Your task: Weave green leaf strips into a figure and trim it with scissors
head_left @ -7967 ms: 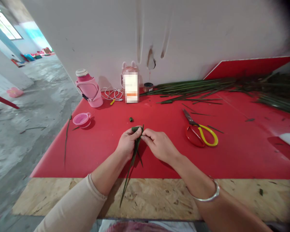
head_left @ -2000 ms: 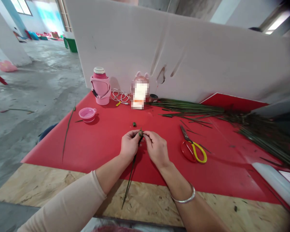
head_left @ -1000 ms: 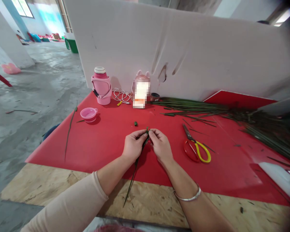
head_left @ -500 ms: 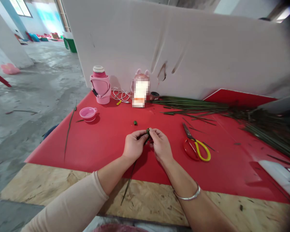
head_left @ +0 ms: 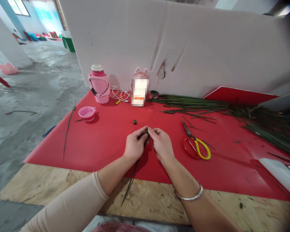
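Observation:
My left hand (head_left: 135, 143) and my right hand (head_left: 161, 141) meet over the red table covering (head_left: 106, 138). Both pinch a long, narrow green leaf (head_left: 131, 183), whose upper end is bent or rolled between the fingertips. Its thin tail hangs down past my left wrist and over the bare board edge. The fingers hide most of the worked end. A small rolled green piece (head_left: 134, 122) lies just beyond my hands. To the right are scissors (head_left: 195, 141) with one yellow and one red handle, blades pointing away from me.
A pink bottle (head_left: 99, 85), a pink cup (head_left: 87, 113), a white cable (head_left: 120, 94) and a blurred upright phone-like object (head_left: 140, 91) stand or lie farther back. Bundled green leaves (head_left: 193, 102) stretch along the back right. A white panel (head_left: 125, 42) rises behind the table.
My fingertips have shifted slightly around the leaf's upper end, and less of the rolled green part shows. The rest of the table looks the same apart from a small camera shift.

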A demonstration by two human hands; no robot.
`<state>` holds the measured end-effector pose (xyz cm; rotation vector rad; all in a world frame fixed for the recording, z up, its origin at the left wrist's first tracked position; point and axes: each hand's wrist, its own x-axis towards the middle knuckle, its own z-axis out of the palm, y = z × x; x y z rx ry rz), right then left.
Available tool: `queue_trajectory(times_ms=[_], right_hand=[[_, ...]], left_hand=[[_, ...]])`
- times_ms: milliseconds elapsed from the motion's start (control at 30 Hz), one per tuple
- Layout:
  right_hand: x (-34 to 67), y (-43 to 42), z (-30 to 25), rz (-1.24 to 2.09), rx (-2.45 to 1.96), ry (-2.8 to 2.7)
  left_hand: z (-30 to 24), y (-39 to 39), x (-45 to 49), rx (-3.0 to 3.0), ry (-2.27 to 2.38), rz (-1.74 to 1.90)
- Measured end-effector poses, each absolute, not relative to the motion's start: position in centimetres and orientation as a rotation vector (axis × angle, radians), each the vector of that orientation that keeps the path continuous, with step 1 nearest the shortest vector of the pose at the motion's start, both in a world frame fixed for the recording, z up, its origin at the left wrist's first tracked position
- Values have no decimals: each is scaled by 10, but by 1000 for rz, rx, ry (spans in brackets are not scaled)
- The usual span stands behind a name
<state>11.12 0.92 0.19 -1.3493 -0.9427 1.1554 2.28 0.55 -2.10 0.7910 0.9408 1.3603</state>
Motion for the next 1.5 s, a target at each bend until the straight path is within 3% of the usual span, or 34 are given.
queue_trajectory(times_ms=[400, 700, 1100, 1367, 1500], right_hand=[[109, 1, -2, 772, -1359, -1490], [111, 1, -5, 608, -1439, -1651], [114, -5, -6, 704, -1422, -1571], [130, 4, -6, 202, -1505, -2007], [126, 3, -3, 338, -1608, -2060]], left_hand=[[-14, 17, 13, 350, 830, 1400], [-12, 16, 12, 518, 851, 1412], [-11, 20, 5, 475, 838, 1340], [-14, 15, 6, 844, 1008, 1289], [-18, 13, 11, 825, 1081, 1300]])
